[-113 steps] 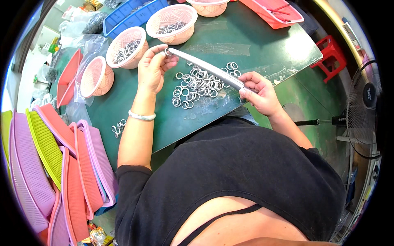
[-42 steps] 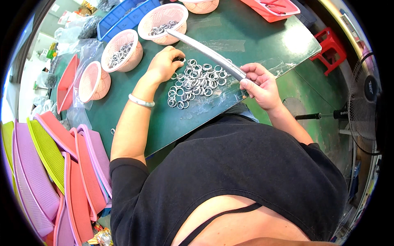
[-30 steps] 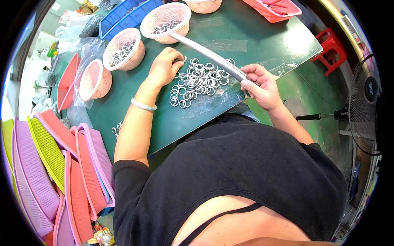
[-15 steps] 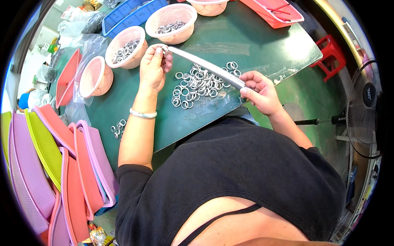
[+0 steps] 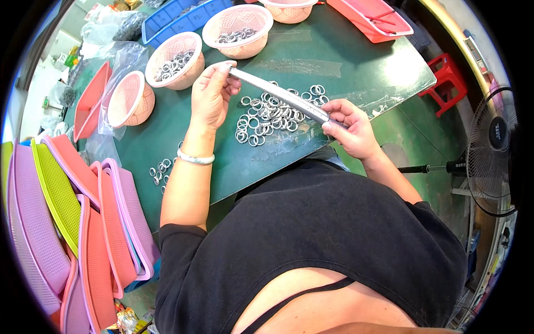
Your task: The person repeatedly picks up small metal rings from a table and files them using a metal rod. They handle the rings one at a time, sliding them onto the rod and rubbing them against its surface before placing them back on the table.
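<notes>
My right hand [image 5: 351,129] grips the thick, dark end of a tapered silver ring mandrel [image 5: 281,94]. The rod slants up to the left, and its thin tip meets my left hand [image 5: 212,99]. There, my left thumb and fingers pinch a small metal ring [image 5: 228,66], mostly hidden by the fingertips. Below the rod, a loose pile of silver rings [image 5: 261,119] lies on the green table [image 5: 222,167]. A smaller group of rings [image 5: 161,168] lies to the left of my left forearm, which wears a pale bangle [image 5: 196,158].
Pink baskets stand beyond my hands; one basket [image 5: 192,78] and its neighbour [image 5: 250,51] hold rings. Behind them is a blue divided tray [image 5: 183,25]. A red tray [image 5: 384,34] sits far right. Stacked coloured baskets [image 5: 100,245] crowd the left; a fan [image 5: 492,145] and red stool [image 5: 446,83] stand right.
My left hand has shifted slightly right and down with the ring, which is now less visible at the rod's tip. The mandrel has dipped a little; my right hand still grips it.
</notes>
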Tool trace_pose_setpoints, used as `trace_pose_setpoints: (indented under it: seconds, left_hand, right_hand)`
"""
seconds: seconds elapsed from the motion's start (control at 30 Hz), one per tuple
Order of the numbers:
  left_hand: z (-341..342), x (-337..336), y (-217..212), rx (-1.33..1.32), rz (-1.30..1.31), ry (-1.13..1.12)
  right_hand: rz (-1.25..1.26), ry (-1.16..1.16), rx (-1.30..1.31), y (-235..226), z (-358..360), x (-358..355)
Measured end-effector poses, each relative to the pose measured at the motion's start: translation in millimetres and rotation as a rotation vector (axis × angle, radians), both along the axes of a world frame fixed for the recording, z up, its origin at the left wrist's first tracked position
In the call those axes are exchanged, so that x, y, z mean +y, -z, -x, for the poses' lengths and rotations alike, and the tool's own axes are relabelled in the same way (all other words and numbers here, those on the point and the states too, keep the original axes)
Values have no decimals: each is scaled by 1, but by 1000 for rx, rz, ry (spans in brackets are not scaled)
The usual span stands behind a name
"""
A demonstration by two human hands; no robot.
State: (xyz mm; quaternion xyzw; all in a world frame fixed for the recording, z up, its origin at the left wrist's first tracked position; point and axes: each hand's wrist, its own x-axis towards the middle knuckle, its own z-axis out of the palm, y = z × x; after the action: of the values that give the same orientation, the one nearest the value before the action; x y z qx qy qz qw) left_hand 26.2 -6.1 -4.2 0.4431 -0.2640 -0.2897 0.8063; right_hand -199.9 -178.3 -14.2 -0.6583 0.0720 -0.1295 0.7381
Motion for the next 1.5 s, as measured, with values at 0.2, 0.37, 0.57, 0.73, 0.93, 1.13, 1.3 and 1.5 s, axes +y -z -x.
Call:
trace_pose_setpoints:
  seconds: [0.2,0.37,0.57,0.73,0.93,1.13,1.3,1.5]
  left_hand:
    - [8,-3,-6,-54,-11,-13]
    - [30,-9,-3,9,20,198]
    - [36,-7,-3,15,67,259]
    - [41,-7,-8,-19,31,187]
    - [38,-6,-6,-78,21,118]
    - [-18,6,-22,-165,156,-280]
    - [-64,31,-22,-1159,-712,-1032]
    - [-6,21,-8,-1122,-827,-190]
  right_hand:
    - [-28,-8,18,0,1,-1]
    - [-85,-39,46,-2,0,0]
    - [-15,-21,-42,-2,0,4]
    - [24,-9,-75,0,0,4]
    - [39,-14,-121,4,-2,3]
    - [19,6,-94,-2,0,2]
    - [43,18,-49,-4,2,1]
    - [24,16,-21,0,0,-1]
